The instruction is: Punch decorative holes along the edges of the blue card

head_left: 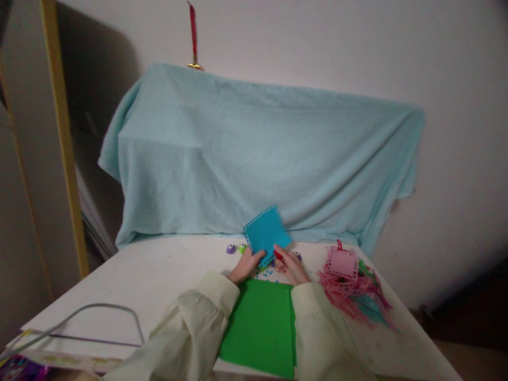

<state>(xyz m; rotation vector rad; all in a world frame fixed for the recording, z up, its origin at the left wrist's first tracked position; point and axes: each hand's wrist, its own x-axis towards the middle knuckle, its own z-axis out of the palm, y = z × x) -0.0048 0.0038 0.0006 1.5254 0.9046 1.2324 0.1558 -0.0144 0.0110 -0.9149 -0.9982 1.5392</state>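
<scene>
2 hands hold blue sheet [265, 234]: left hand [246, 264] fingers clamped on edge, right hand [289, 264] gripping red punch [278, 255].

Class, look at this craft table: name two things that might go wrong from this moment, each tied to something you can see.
1. The left hand pinches only the lower edge of the blue sheet, so it may bend or slip while the right hand works on it with a small red tool.
2. The pink scraps lie close to the table edge, so a sleeve might sweep them off.
</scene>
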